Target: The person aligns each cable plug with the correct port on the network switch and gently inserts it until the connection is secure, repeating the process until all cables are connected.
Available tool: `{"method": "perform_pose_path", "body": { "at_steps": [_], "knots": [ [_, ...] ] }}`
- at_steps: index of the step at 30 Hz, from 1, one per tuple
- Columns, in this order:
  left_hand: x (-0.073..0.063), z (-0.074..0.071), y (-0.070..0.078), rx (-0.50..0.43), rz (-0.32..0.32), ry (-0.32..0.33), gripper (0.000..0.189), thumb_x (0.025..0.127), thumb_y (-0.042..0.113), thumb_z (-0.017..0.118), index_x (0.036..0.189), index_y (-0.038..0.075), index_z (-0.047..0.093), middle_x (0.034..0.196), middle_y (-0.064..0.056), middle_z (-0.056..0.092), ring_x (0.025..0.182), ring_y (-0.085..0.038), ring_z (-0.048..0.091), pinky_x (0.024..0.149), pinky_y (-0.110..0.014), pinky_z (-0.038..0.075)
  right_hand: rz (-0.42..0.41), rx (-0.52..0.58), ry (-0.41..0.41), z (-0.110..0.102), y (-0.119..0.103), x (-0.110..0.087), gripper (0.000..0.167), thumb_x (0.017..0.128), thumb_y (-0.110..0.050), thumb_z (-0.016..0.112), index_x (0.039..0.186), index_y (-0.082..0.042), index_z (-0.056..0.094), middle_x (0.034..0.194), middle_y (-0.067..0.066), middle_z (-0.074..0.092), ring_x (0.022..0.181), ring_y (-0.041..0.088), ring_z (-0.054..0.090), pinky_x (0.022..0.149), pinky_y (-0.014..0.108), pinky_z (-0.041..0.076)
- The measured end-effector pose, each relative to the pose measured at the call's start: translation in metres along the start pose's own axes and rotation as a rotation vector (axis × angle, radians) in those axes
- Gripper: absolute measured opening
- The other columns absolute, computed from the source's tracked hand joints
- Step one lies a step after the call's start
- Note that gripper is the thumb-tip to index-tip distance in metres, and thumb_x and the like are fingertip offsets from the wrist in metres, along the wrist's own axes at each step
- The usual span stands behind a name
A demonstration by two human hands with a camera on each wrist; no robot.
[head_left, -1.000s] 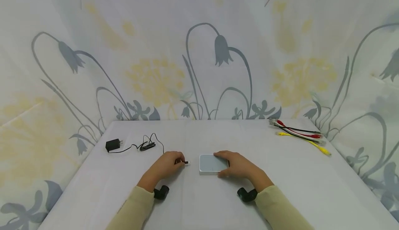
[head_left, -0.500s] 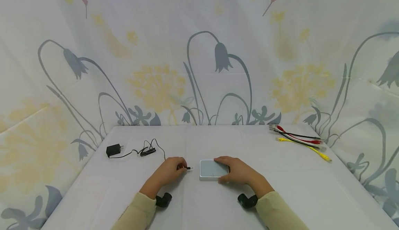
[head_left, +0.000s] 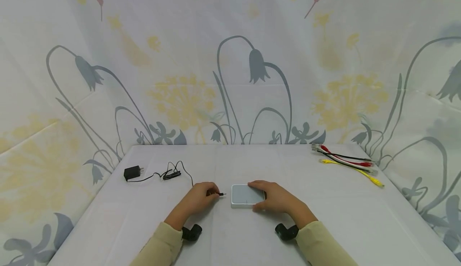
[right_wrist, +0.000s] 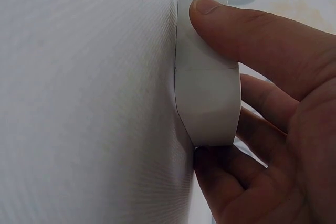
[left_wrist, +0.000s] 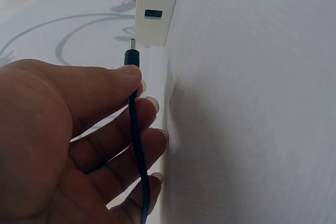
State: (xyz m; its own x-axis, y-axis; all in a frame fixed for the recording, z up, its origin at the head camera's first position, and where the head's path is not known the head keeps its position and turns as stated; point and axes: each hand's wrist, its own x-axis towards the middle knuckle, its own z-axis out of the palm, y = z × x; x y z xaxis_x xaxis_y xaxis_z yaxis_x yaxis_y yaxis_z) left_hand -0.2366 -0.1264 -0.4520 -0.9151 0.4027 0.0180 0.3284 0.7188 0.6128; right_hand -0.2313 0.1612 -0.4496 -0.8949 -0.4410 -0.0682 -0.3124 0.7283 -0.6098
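Note:
My left hand (head_left: 201, 197) pinches a black barrel plug (left_wrist: 132, 59) between thumb and fingers, its metal tip pointing at a flat white box (head_left: 246, 196) with a grey top. In the left wrist view the tip stands just short of the box's end face, which has a small dark rectangular port (left_wrist: 153, 13). The black cord (left_wrist: 137, 145) runs back across the palm. My right hand (head_left: 277, 198) grips the box's right end, thumb along the near side and fingers round the far side, as the right wrist view also shows. The box lies flat on the table.
The cord leads to a small coil (head_left: 171, 174) and a black power adapter (head_left: 132, 172) at the left of the white table (head_left: 230, 242). Several red, black, white and yellow cables (head_left: 347, 160) lie at the back right. A flower-patterned cloth (head_left: 187, 57) hangs behind.
My left hand has moved slightly right with the plug, bringing its tip closer to the box. The right hand keeps its grip on the box. The head view has tilted slightly.

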Motion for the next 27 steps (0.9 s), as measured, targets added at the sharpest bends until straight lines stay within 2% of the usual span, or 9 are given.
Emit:
{"method": "perform_pose_path", "body": {
  "at_steps": [16, 27],
  "knots": [
    [0.0011, 0.0012, 0.0035, -0.023, 0.004, -0.02, 0.009, 0.094, 0.019, 0.063, 0.1, 0.016, 0.069, 0.089, 0.004, 0.063, 0.082, -0.012, 0.055, 0.075, -0.033, 0.047, -0.008, 0.01, 0.0, -0.0002, 0.001, 0.0006, 0.076, 0.074, -0.031, 0.083, 0.142, -0.021, 0.051, 0.148, 0.003, 0.048, 0.127, 0.025, 0.05, 0.101, 0.049, 0.041],
    [0.0025, 0.0051, 0.0033, -0.003, 0.018, -0.03, 0.01, 0.094, 0.019, 0.063, 0.101, 0.016, 0.069, 0.09, 0.005, 0.063, 0.082, -0.011, 0.055, 0.074, -0.032, 0.047, -0.009, 0.003, 0.0, -0.0008, 0.0002, -0.0001, 0.074, 0.075, -0.03, 0.082, 0.142, -0.021, 0.051, 0.148, 0.003, 0.047, 0.128, 0.025, 0.049, 0.102, 0.049, 0.041]
  ]
}}
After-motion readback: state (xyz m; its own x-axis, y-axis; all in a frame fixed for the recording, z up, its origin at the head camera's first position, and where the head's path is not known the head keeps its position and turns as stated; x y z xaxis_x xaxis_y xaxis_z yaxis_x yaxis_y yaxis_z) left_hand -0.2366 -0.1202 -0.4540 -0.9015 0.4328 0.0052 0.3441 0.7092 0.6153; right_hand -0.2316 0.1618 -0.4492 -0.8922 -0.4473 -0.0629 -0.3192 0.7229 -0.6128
